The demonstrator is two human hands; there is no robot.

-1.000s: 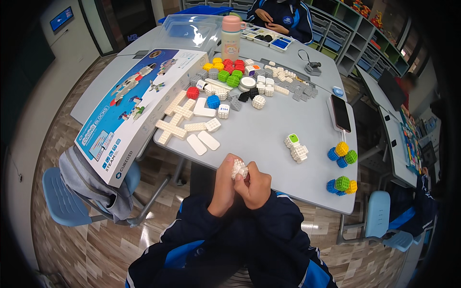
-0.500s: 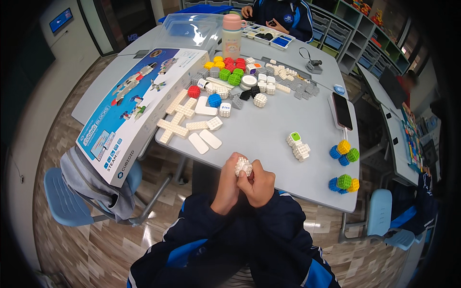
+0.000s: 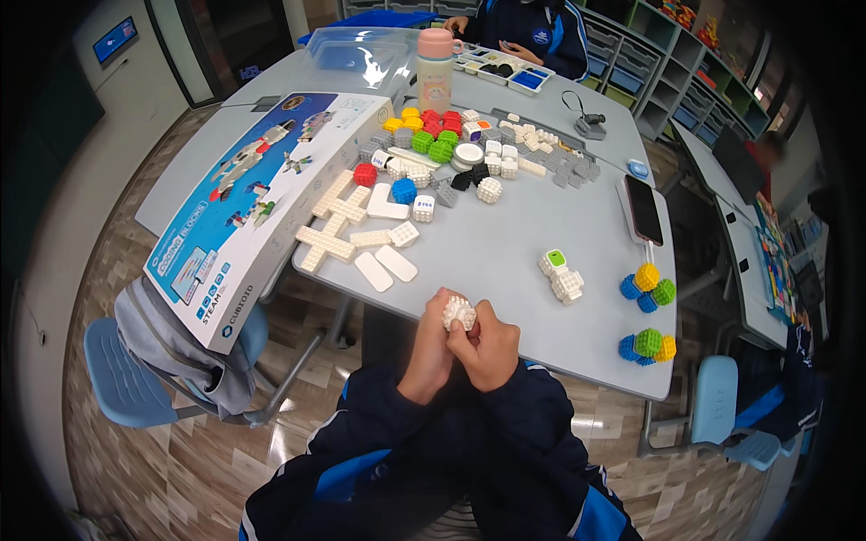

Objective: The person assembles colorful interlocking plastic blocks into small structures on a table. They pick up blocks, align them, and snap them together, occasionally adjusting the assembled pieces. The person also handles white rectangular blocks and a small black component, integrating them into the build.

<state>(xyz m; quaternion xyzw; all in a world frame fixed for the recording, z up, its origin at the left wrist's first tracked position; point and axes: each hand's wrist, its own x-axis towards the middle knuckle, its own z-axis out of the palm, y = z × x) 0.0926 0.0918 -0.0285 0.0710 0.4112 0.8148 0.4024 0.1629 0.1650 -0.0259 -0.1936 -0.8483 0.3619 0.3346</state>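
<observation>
Just off the table's near edge, a white studded block (image 3: 459,312) is held between my two hands. My left hand (image 3: 428,347) is closed around its left side, and my right hand (image 3: 489,346) grips it from the right with the thumb pressed on its front. The fingers cover its lower part. On the table to the right stands a joined pair of white blocks (image 3: 563,278) with a green-framed square on top. To the left lie two white rounded plates (image 3: 395,262), a white angled block (image 3: 404,234) and a cross-shaped frame of cream bricks (image 3: 334,223).
A pile of red (image 3: 442,121), green, yellow and grey blocks covers the table's middle. A large box (image 3: 262,198) overhangs the left edge. A bottle (image 3: 435,77) stands behind the pile. A phone (image 3: 643,212) and two multicoloured block clusters (image 3: 648,345) line the right edge. Another person (image 3: 532,36) sits opposite.
Both hands stay nearly in place, still holding the white block, which appears slightly turned. Across the table, the other person's hands have shifted a little.
</observation>
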